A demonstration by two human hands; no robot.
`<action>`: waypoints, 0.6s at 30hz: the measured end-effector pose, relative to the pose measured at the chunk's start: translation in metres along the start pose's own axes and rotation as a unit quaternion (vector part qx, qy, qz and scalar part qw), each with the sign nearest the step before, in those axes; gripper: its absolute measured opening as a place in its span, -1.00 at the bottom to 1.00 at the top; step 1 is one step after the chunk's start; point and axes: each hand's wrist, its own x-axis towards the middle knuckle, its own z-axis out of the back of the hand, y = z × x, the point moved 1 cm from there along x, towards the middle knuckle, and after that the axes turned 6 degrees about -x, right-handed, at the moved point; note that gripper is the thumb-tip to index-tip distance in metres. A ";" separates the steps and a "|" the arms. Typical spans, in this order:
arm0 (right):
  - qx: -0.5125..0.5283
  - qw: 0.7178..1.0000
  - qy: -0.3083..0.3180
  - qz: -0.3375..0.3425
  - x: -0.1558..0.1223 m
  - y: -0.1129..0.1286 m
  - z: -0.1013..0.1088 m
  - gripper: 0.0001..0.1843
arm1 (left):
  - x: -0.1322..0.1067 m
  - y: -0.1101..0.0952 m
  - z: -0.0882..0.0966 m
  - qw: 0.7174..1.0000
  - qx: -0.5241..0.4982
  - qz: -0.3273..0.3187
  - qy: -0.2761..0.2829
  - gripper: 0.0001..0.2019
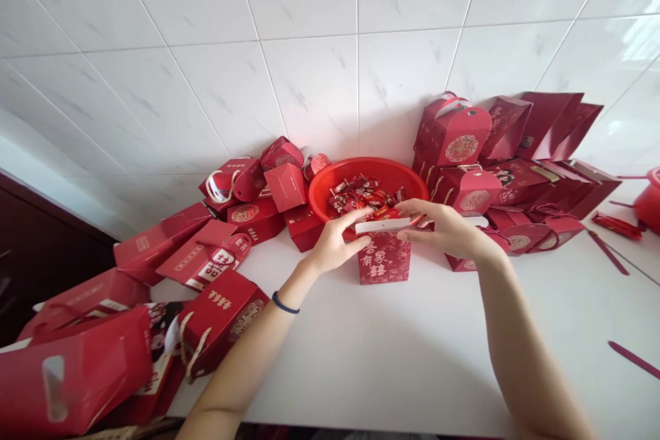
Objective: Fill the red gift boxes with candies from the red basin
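A small red paper gift box (pixel 384 262) with white lettering stands upright on the white table, its top flap raised and showing a pale inner side. My left hand (pixel 337 239) grips its upper left edge, thumb in front and fingers over the top. On the opposite side, my right hand (pixel 443 225) holds the upper right edge in much the same way. Right behind the box sits a red plastic basket (pixel 326 182), and wrapped candies (pixel 355 191) lie heaped in it. What the box contains is hidden from this angle.
Red gift boxes (pixel 221 313) with rope handles line the table's left side. More boxes (pixel 461 141) and bags (pixel 549 124) are stacked at the back right against the tiled wall (pixel 309 0). Dark red strips (pixel 634 359) lie at the right.
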 end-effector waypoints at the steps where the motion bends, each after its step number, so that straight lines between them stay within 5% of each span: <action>1: 0.001 1.000 0.012 -0.001 -0.001 -0.001 -0.004 -0.49 | -0.001 0.001 -0.001 1.000 0.004 -0.006 -0.002 -0.62; 5: -0.016 1.000 0.018 -0.008 -0.007 -0.004 -0.018 -0.43 | -0.005 -0.001 -0.005 0.998 0.014 -0.069 0.004 -0.89; 10: 0.010 1.000 -0.004 0.007 -0.017 -0.013 -0.035 -0.54 | -0.009 -0.007 -0.008 0.991 0.039 -0.123 0.018 -0.88; 18: -0.045 0.982 -0.168 0.075 -0.044 -0.007 -0.049 -0.61 | -0.017 -0.016 -0.014 0.993 0.010 -0.116 -0.009 -0.88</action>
